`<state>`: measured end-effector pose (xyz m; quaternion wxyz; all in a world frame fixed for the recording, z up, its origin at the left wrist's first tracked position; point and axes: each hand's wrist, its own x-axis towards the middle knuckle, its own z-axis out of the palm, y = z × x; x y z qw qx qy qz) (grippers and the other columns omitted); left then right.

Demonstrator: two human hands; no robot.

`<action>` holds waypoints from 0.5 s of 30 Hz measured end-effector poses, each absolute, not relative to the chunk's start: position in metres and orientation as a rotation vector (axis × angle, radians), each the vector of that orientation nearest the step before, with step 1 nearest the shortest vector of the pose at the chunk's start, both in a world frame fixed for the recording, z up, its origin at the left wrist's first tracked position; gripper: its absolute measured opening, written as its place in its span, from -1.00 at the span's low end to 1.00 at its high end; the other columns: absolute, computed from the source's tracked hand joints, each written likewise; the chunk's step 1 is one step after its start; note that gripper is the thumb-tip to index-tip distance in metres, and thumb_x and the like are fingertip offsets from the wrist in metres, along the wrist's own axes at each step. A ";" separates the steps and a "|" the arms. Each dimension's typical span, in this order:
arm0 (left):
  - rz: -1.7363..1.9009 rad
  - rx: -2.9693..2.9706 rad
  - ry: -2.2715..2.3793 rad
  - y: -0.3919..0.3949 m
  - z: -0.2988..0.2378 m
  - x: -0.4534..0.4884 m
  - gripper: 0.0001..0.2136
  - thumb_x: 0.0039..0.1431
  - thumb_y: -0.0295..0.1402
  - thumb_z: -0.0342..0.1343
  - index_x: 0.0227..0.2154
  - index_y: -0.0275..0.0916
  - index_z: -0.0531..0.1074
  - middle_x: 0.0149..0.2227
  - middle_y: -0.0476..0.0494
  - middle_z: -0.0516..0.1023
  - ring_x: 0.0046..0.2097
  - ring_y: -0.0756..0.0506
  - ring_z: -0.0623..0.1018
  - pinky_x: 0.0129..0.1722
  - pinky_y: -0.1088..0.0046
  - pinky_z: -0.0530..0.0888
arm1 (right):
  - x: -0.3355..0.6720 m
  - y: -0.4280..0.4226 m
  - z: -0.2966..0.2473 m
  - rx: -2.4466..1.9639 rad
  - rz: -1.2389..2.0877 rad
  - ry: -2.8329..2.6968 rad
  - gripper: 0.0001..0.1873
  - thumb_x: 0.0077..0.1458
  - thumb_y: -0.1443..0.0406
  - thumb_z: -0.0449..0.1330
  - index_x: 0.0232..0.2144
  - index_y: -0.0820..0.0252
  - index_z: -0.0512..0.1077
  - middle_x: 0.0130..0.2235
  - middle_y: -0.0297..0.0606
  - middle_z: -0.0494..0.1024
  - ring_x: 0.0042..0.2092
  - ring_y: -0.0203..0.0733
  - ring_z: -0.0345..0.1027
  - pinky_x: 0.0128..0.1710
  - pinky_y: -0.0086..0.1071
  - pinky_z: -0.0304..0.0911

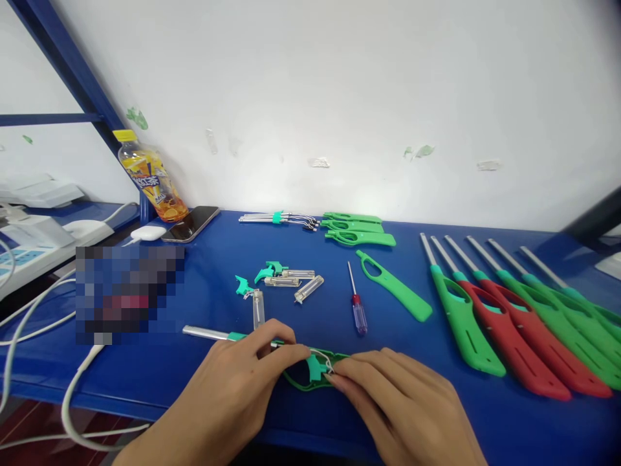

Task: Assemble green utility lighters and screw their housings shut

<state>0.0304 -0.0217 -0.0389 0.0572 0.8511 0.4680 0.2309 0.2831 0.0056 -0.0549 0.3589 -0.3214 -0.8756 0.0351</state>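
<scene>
A green lighter half-shell (303, 386) lies open-faced near the front edge of the table, with a metal tube (206, 332) pointing left from it. A teal trigger (317, 367) and white wires sit inside the shell. My left hand (242, 382) is closed over the tube end, thumb and index finger at the wire and trigger. My right hand (395, 395) pinches at the shell's right part, where the wires meet the trigger; its fingers cover the handle. Just beyond lie clear fuel tanks (283, 282) and loose teal triggers (242, 285).
A screwdriver (358, 314) and a green half-shell (395, 285) lie ahead. Assembled lighters (509, 323) line the right. At the back are metal tubes (264, 219) and stacked shells (359, 238). A phone (191, 224), bottle (151, 178) and white cables (72, 395) are left.
</scene>
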 end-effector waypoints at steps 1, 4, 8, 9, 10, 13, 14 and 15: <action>0.703 2.585 1.412 -0.022 -0.039 0.030 -0.54 0.40 -0.66 -0.14 0.13 -0.04 0.45 -0.01 -0.10 0.54 -0.29 -0.07 0.65 -0.31 0.42 0.57 | 0.283 0.006 -0.055 -0.831 0.085 -2.260 -0.75 0.52 0.31 0.07 -0.16 0.08 0.54 -0.25 -0.38 0.72 -0.31 -0.24 0.60 -0.21 -0.38 0.42; 0.710 2.591 1.404 -0.021 -0.039 0.030 -0.54 0.40 -0.67 -0.13 0.13 -0.05 0.45 -0.03 -0.10 0.54 -0.30 -0.06 0.65 -0.33 0.43 0.56 | 0.284 0.007 -0.053 -0.823 0.068 -2.270 -0.72 0.54 0.31 0.04 -0.16 0.08 0.55 -0.24 -0.38 0.72 -0.30 -0.25 0.61 -0.21 -0.38 0.42; 0.757 2.610 1.391 -0.019 -0.039 0.031 -0.55 0.41 -0.67 -0.13 0.13 -0.06 0.44 -0.05 -0.09 0.54 -0.30 -0.05 0.63 -0.34 0.45 0.56 | 0.284 0.008 -0.052 -0.816 0.060 -2.278 -0.71 0.55 0.31 0.02 -0.13 0.09 0.55 -0.21 -0.38 0.72 -0.28 -0.27 0.62 -0.19 -0.40 0.42; 0.763 2.615 1.388 -0.018 -0.039 0.032 -0.55 0.41 -0.67 -0.13 0.13 -0.06 0.45 -0.05 -0.09 0.54 -0.30 -0.05 0.63 -0.34 0.46 0.56 | 0.284 0.008 -0.053 -0.818 0.058 -2.278 -0.71 0.55 0.31 0.02 -0.13 0.09 0.55 -0.21 -0.38 0.72 -0.28 -0.27 0.62 -0.19 -0.40 0.42; 0.762 2.616 1.388 -0.018 -0.038 0.032 -0.54 0.40 -0.67 -0.14 0.12 -0.06 0.45 -0.05 -0.09 0.54 -0.31 -0.04 0.64 -0.35 0.47 0.56 | 0.284 0.008 -0.053 -0.818 0.058 -2.278 -0.71 0.55 0.31 0.02 -0.13 0.09 0.55 -0.21 -0.38 0.72 -0.28 -0.27 0.62 -0.19 -0.39 0.42; 0.764 2.618 1.390 -0.017 -0.038 0.032 -0.55 0.41 -0.67 -0.15 0.11 -0.07 0.46 -0.06 -0.08 0.55 -0.32 -0.03 0.63 -0.36 0.47 0.56 | 0.284 0.006 -0.054 -0.827 0.066 -2.262 -0.72 0.54 0.31 0.03 -0.14 0.08 0.55 -0.22 -0.39 0.72 -0.28 -0.26 0.61 -0.18 -0.39 0.41; 0.764 2.618 1.390 -0.017 -0.039 0.032 -0.56 0.41 -0.66 -0.15 0.11 -0.07 0.46 -0.06 -0.08 0.55 -0.32 -0.03 0.63 -0.37 0.47 0.56 | 0.284 0.006 -0.055 -0.830 0.071 -2.257 -0.72 0.54 0.30 0.04 -0.14 0.08 0.54 -0.23 -0.40 0.72 -0.28 -0.27 0.61 -0.18 -0.39 0.41; 0.763 2.615 1.390 -0.017 -0.039 0.032 -0.56 0.42 -0.66 -0.14 0.11 -0.07 0.46 -0.06 -0.08 0.55 -0.32 -0.04 0.63 -0.37 0.47 0.56 | 0.284 0.006 -0.055 -0.837 0.079 -2.261 -0.72 0.55 0.30 0.04 -0.14 0.07 0.54 -0.22 -0.40 0.72 -0.28 -0.26 0.61 -0.18 -0.39 0.40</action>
